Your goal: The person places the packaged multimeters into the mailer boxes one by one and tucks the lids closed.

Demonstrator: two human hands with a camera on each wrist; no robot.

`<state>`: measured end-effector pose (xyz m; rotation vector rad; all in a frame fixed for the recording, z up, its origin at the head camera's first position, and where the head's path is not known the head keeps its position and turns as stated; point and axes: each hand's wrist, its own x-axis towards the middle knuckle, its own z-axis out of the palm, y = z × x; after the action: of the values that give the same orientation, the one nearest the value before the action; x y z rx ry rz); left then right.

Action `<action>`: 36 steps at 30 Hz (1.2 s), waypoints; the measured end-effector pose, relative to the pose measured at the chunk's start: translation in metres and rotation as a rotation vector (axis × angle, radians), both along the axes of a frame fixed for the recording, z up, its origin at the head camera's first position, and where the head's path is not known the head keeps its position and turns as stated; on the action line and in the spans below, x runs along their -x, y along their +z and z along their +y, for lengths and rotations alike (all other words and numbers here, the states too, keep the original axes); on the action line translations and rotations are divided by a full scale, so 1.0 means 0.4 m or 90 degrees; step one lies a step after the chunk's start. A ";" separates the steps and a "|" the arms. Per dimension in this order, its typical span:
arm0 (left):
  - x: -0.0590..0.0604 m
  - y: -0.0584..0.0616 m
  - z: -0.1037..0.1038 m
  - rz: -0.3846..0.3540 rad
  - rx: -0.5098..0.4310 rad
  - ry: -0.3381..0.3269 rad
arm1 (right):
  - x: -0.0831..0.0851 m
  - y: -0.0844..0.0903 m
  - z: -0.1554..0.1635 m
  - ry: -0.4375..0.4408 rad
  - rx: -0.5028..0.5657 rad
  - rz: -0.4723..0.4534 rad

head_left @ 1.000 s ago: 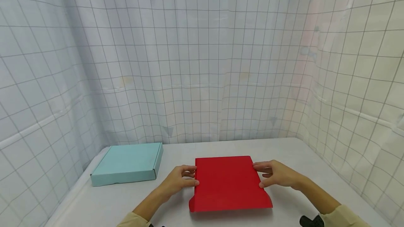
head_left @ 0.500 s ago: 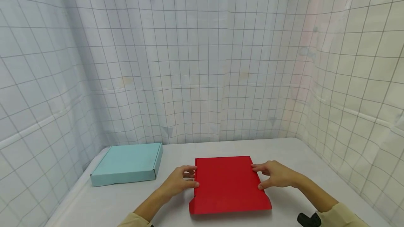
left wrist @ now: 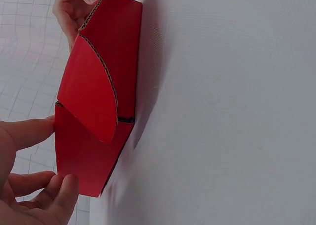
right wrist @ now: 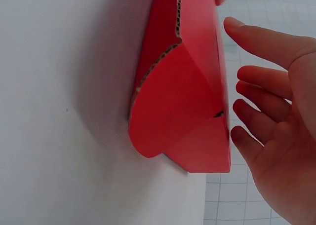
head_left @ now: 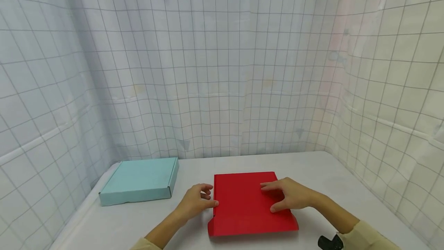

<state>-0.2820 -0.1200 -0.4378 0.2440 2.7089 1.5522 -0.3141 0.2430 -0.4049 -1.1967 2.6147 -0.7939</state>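
Observation:
A flat red cardboard mailer box (head_left: 243, 203) lies in front of me with its lid down. The front flap and rounded side flaps stick out toward me, and a side flap (left wrist: 98, 82) shows on the outside in the left wrist view. My left hand (head_left: 195, 203) is at the box's left side, thumb at the lid's edge and fingers relaxed against the wall. Over the right part of the lid is my right hand (head_left: 294, 194), its fingers loosely bent. In the right wrist view that hand (right wrist: 291, 141) holds nothing, fingertips just off the lid.
A closed light-blue box (head_left: 142, 178) lies at the back left of the white table (head_left: 194, 167). White gridded curtains (head_left: 215, 68) surround the table at the back and both sides.
My right hand has left the box's right edge and moved left over the lid. The left fingers have loosened slightly from the left side. The front flap sits slightly lower than before.

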 end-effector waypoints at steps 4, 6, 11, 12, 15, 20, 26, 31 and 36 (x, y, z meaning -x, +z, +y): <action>-0.006 -0.002 0.006 -0.016 0.001 0.006 | 0.000 -0.014 -0.009 -0.008 -0.005 -0.045; -0.010 -0.003 0.006 -0.017 0.005 0.004 | 0.003 -0.016 -0.009 -0.011 -0.007 -0.057; -0.039 -0.003 -0.011 0.015 0.072 0.015 | 0.014 -0.010 -0.015 -0.005 -0.008 -0.075; -0.048 -0.003 -0.017 0.022 0.095 0.016 | 0.016 -0.009 -0.016 -0.002 -0.010 -0.079; -0.077 -0.002 -0.034 0.027 0.147 0.002 | 0.019 -0.004 -0.016 0.003 -0.023 -0.082; -0.114 0.002 -0.042 -0.038 0.127 -0.031 | 0.022 0.006 -0.014 -0.002 -0.032 -0.084; -0.132 0.004 -0.026 -0.095 0.085 -0.006 | 0.020 0.013 -0.019 -0.010 -0.031 -0.093; -0.139 0.000 -0.017 -0.154 0.057 0.021 | 0.017 0.011 -0.021 -0.016 -0.035 -0.097; -0.145 -0.006 -0.012 -0.177 0.025 0.006 | 0.017 0.006 -0.020 -0.018 -0.030 -0.103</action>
<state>-0.2239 -0.1247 -0.4400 0.0130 2.5239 1.4124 -0.3210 0.2351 -0.4024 -1.0394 2.5100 -0.7943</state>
